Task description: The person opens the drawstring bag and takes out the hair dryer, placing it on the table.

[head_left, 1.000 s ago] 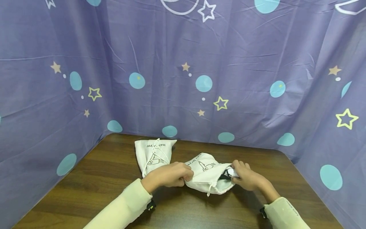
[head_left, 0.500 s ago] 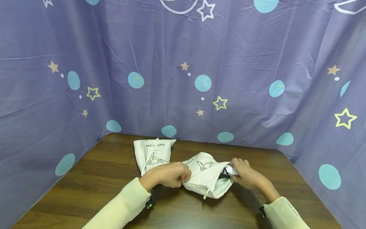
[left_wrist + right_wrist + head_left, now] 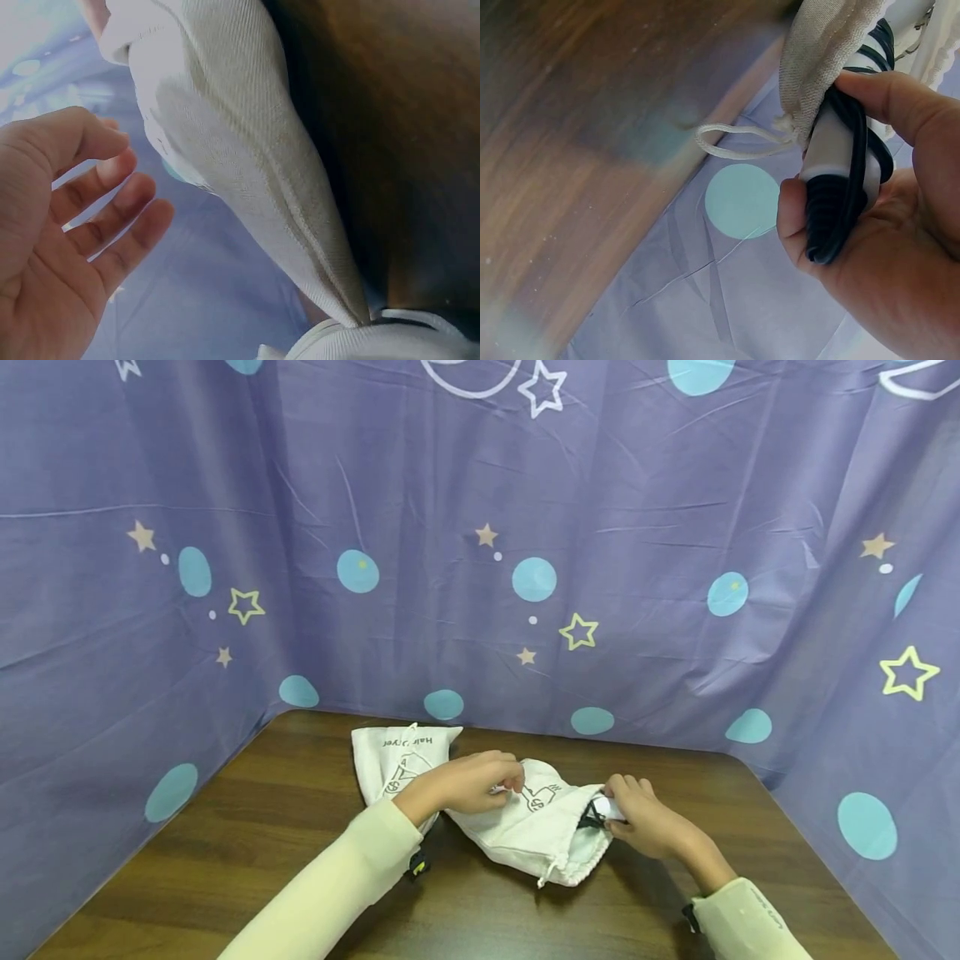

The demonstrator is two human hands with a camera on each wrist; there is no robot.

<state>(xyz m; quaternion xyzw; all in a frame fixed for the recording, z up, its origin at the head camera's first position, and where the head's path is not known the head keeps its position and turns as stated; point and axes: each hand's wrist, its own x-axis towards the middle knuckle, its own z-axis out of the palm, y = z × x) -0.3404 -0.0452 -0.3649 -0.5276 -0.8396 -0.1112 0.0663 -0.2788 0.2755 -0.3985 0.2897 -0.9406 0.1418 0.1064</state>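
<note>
A white drawstring bag [image 3: 517, 837] printed with a hair dryer picture lies on the table, its mouth turned toward my right hand [image 3: 641, 817]. That hand grips the white handle of a hair dryer [image 3: 831, 150], which has a black cord [image 3: 860, 150] wound round it. The dryer's other end is hidden inside the bag. My left hand [image 3: 480, 781] hovers over the bag's closed end; in the left wrist view its fingers [image 3: 112, 225] are loosely bent, apart from the cloth and holding nothing.
A second white drawstring bag [image 3: 378, 760], with its cord across the front, lies behind my left wrist and touches or nearly touches the first bag. The brown wooden table [image 3: 247, 827] ends at a purple patterned curtain [image 3: 450, 635] at the back and sides.
My left hand has let go of the bag's left corner and risen up and slightly right over it. The bag's mouth has sunk a little toward me. The right hand keeps its grip.
</note>
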